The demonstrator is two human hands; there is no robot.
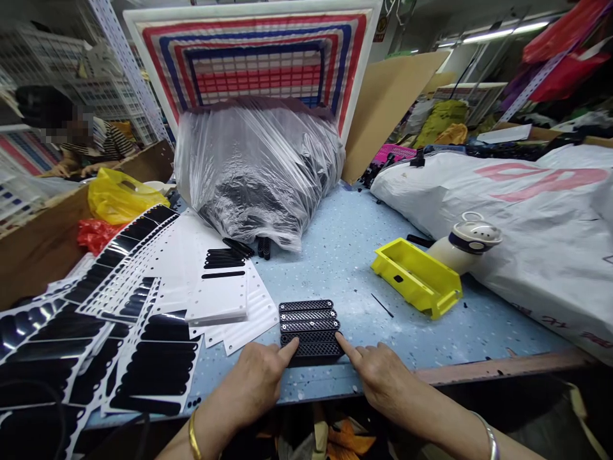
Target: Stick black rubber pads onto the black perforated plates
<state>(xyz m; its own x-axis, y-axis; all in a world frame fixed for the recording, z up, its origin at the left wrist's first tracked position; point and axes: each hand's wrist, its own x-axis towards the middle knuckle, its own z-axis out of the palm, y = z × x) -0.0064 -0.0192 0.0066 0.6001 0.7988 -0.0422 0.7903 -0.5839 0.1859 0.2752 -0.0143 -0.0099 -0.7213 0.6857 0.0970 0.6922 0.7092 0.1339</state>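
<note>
In front of me a block of black perforated strips [309, 322] with rounded ends lies near the table's front edge, the strips side by side. Small light dots show on some of them. My left hand [256, 377] touches the left end of the nearer strips with its stretched index finger. At the right end, the index fingertip of my right hand [380, 374] rests against the strips. The other fingers of both hands are curled and partly hidden. To the left lie white sheets [218, 300] with narrow black strips on top, and backing sheets of black stickers [153, 370].
A yellow plastic tray [416, 278] stands at the right, with a cream bottle [462, 246] behind it. A clear plastic bag [258, 172] of black pieces sits at the back. A large white sack [507, 217] fills the right side. A person [96, 140] sits far left.
</note>
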